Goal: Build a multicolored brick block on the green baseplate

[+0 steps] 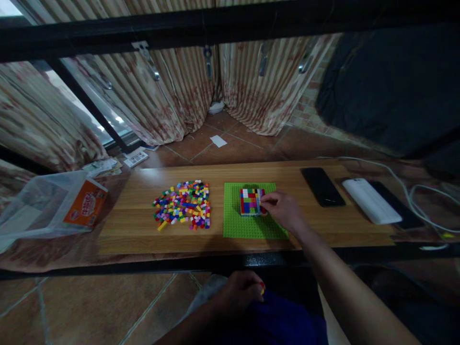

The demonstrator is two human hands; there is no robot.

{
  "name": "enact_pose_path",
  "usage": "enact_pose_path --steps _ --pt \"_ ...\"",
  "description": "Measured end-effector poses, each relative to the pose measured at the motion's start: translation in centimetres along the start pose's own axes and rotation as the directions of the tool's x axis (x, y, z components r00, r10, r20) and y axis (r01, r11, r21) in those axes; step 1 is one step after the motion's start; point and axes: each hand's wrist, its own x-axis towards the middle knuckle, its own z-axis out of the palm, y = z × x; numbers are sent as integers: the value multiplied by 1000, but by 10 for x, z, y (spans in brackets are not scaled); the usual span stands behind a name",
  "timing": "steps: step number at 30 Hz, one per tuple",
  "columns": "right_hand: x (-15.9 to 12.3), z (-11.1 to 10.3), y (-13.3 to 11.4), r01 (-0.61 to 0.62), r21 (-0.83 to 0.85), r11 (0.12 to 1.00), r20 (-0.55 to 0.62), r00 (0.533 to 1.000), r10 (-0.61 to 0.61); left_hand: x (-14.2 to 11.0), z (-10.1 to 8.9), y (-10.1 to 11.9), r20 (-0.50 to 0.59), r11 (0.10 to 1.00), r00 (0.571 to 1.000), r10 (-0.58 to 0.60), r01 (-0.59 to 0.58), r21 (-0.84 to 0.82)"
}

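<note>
A green studded baseplate (233, 227) lies on the wooden board, carrying a square block of multicoloured toy bricks (250, 203). My right hand (285, 208) reaches in from the right, thumb and fingers pinched together at the block's right edge; whatever is between the fingertips is hidden. Low over my lap, my left hand (244, 290) is curled closed around small toy bricks (262, 287), of which a bit of red and yellow shows. Left of the baseplate spreads a pile of loose toy bricks (183, 203) in many colours.
A clear plastic box (39, 196) with an orange label stands at the far left. Right of the baseplate lie a black phone (322, 186), a white power bank (372, 200) and a white cable (393, 175). A dark bar (161, 266) runs along the wooden board's (122, 235) near edge.
</note>
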Motion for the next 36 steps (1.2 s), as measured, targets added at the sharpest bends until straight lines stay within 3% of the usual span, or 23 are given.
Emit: enact_pose_path --steps 8,12,20,28,32,36 --pt "-1 3 2 -200 269 942 -1 978 208 1 0 -2 4 1000 1000 -2 2 7" --pt "1 4 2 -261 307 915 21 963 268 2 0 -2 5 1000 1000 6 -6 -3" --pt "0 5 8 -232 342 911 16 970 241 1 1 -2 3 997 1000 -24 24 -75" --pt "0 5 3 -155 133 979 -51 985 163 8 6 -19 7 978 1000 6 -4 -210" --pt "-3 4 -2 -157 92 983 -81 983 164 7 4 -16 -47 973 999 20 -30 -228" --pt "-30 3 -10 -110 122 986 -193 972 132 3 0 -9 -176 971 980 95 -130 -199"
